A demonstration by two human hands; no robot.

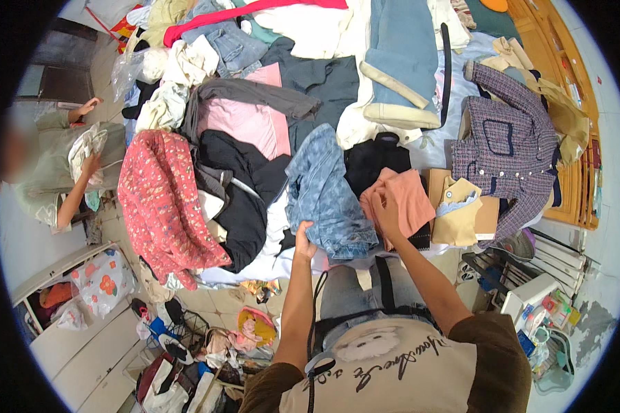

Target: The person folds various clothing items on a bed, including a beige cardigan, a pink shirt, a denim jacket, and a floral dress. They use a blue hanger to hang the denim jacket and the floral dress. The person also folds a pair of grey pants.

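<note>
A mottled blue denim garment (325, 199) lies bunched before me at the bed's near edge. My left hand (306, 241) grips its lower left edge, thumb on top and the other fingers hidden beneath. To the right is a folded salmon-coloured garment (411, 204), lying on black clothing. My right hand (386, 209) is on its left part, fingers bent and pinching the cloth; the fingertips are partly hidden. Behind these lies a black high-necked top (380, 152). Just right of the salmon cloth, a small yellow garment (457, 209) with a blue-trimmed collar rests on a cardboard box (488, 219).
A red floral jacket (170, 201) and a black garment (243, 180) cover the left side. Beyond are blue trousers (403, 57) with cream cuffs. At right lies a tweed jacket (501, 139). Another person (57, 170) holds light cloth at far left. Cluttered shelving (201, 356) stands behind me.
</note>
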